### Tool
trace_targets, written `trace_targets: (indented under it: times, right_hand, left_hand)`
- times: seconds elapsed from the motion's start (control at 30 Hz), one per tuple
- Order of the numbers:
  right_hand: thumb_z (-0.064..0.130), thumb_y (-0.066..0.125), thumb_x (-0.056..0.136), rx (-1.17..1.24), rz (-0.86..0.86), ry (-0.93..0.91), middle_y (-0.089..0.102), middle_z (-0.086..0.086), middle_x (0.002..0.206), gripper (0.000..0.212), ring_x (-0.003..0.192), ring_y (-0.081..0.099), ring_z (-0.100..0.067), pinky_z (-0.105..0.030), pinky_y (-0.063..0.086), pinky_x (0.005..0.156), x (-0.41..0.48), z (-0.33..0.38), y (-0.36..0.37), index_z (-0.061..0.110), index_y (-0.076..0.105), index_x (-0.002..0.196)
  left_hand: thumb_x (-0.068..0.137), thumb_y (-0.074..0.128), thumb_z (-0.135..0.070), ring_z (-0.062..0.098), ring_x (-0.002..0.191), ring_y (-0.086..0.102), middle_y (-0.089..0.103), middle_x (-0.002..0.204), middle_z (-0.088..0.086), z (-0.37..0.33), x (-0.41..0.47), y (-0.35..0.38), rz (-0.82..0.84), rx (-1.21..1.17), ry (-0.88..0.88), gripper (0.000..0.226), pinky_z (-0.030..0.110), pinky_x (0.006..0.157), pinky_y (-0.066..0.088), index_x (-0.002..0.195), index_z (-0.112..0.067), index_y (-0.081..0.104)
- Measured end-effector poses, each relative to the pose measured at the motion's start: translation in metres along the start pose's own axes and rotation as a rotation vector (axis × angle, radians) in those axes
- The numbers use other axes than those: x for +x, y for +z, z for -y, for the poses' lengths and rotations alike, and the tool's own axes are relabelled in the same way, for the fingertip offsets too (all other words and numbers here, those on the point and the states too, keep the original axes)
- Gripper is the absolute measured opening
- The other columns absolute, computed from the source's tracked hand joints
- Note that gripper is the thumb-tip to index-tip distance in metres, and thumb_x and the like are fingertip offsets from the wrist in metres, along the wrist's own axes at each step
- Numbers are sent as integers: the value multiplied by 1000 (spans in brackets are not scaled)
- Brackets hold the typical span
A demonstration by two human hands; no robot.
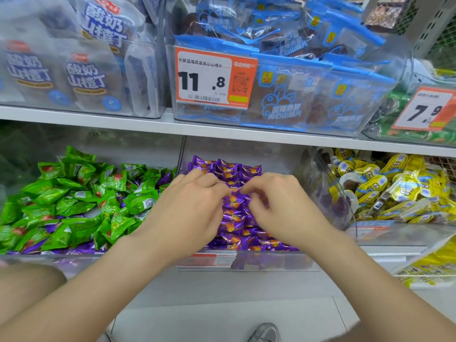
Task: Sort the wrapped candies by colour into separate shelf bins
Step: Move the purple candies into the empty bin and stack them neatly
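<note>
While both were held low over the middle bin, the left hand and the right hand were seen with fingers curled down into the purple candies, though whether a wrapper was pinched by either could not be told. Among the green candies in the neighbouring bin on the left, purple strays were seen. The step was judged best done if strays were lifted singly, so that no green wrappers were dragged across.

Green candies left, purple candies middle
</note>
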State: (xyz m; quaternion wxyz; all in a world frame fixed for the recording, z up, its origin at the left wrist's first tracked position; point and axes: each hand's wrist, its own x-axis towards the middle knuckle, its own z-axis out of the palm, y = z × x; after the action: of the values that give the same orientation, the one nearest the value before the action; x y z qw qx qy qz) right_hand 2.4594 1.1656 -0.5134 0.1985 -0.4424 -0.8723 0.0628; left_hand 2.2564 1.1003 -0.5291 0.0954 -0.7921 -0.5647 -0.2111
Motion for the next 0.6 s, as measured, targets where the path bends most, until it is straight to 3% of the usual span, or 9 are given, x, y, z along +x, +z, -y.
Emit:
trace_targets:
  times: [0.07,0.17,0.23,0.37,0.47,0.53,0.6]
  right_hand:
    - [13,55,90,120,1,-74,67,15,90,29,73,53,4,-19,42,78,-2,35,-1,27,78,99]
    - [16,52,85,182,57,-223,66,10,91,25,84,61,-7,-34,52,81,2,84,6,27,73,92]
    - [18,51,86,180,107,-324,62,6,93,24,88,62,-16,-40,54,80,9,110,16,26,72,94]
    - [15,56,92,11,250,-501,65,-1,101,25,100,63,-25,-44,55,85,30,149,43,22,73,110]
    - [32,68,92,-85,330,-510,67,-2,110,24,108,63,-28,-45,56,86,52,165,66,24,68,116]
    - [39,77,86,-105,377,-500,66,-3,113,38,111,62,-29,-46,57,85,66,172,82,24,64,117]
    - [46,81,83,-137,427,-506,64,-6,119,55,116,60,-30,-46,56,89,78,179,99,22,60,128]
  left_hand:
    - [93,51,-23,23,91,53,60,95,-8,8,-9,-16,-76,-78,-82,22,44,79,48,104,-27,69]
    - [87,47,-21,25,82,53,54,82,-6,32,-27,-38,-143,-104,-299,15,45,75,47,86,-25,62]
    - [87,44,-22,27,83,56,55,82,-3,52,-40,-48,-108,-38,-427,17,46,74,49,85,-24,60]
    - [88,53,-14,34,98,61,58,93,5,100,-66,-57,196,38,-653,19,44,82,51,100,-22,64]
    - [85,57,-10,35,115,63,63,118,11,136,-87,-59,561,96,-721,38,42,93,55,120,-24,62]
    - [88,59,-11,31,117,65,63,130,11,150,-95,-62,751,143,-702,44,29,80,59,131,-19,58]
    - [90,68,-25,29,105,72,64,123,7,159,-98,-66,851,65,-722,38,24,63,59,127,-18,59]
